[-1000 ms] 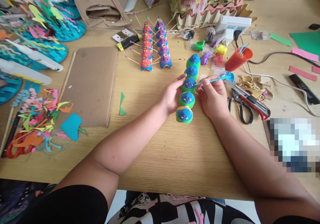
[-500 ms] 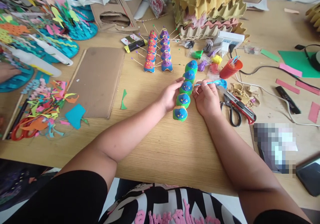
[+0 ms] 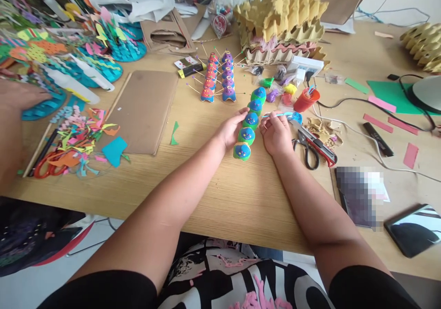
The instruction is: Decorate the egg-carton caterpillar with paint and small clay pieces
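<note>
A cardboard sheet [image 3: 141,111] is laid on the surface [image 3: 213,199]. To its right, by the left hand [image 3: 233,129], a bumpy strip [image 3: 246,135] (blue and green, with small faces) is grasped; just beside it, a blue stick [image 3: 285,114] is pinched by the right hand [image 3: 276,134], near a cutter [image 3: 317,146] and scissors [image 3: 306,151].

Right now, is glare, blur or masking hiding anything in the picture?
Head view, lower right: bright reflections on the phone; pixel blocks mask the item left of it. Head view, left edge: a co-worker's hand looks soft. Head view, centre: the blue-and-green piece is readable.
</note>
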Demonstrator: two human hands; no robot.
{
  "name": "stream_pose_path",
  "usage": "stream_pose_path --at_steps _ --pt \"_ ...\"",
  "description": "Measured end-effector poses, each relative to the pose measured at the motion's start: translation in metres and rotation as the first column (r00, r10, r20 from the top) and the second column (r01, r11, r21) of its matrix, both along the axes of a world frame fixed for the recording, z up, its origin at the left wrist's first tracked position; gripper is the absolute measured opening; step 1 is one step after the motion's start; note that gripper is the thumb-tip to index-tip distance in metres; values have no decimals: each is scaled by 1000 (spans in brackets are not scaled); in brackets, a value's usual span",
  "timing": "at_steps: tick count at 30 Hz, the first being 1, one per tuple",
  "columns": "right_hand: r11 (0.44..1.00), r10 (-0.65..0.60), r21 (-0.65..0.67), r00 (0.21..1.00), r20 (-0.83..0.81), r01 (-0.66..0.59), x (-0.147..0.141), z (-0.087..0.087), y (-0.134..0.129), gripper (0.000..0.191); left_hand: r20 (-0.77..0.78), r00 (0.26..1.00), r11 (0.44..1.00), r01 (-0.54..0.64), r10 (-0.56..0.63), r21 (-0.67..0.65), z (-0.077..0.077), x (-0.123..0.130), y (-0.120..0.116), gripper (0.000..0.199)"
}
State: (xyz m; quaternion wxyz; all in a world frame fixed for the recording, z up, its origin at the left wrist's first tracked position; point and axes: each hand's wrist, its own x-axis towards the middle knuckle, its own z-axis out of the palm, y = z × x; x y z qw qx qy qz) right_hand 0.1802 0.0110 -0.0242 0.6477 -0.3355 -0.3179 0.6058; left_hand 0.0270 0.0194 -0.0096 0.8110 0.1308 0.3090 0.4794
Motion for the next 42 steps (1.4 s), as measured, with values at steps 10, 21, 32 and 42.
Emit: stream_pose_path --at_steps 10,21,32,42 --pt "1000 12 -6 1000 -8 -12 2 1 0 40 7 999 999 50 -50 15 -7 -2 8 10" --pt "1000 24 15 1000 4 -24 2 -2 0 45 3 1000 1000 17 -17 -1 4 -2 -2 15" --pt "999 23 46 993 112 -29 -1 0 -2 40 42 999 997 31 -28 -75 4 -3 7 11" --pt "990 -62 138 962 267 25 -3 -3 -6 37 37 999 998 8 -5 -65 5 -1 8 8"
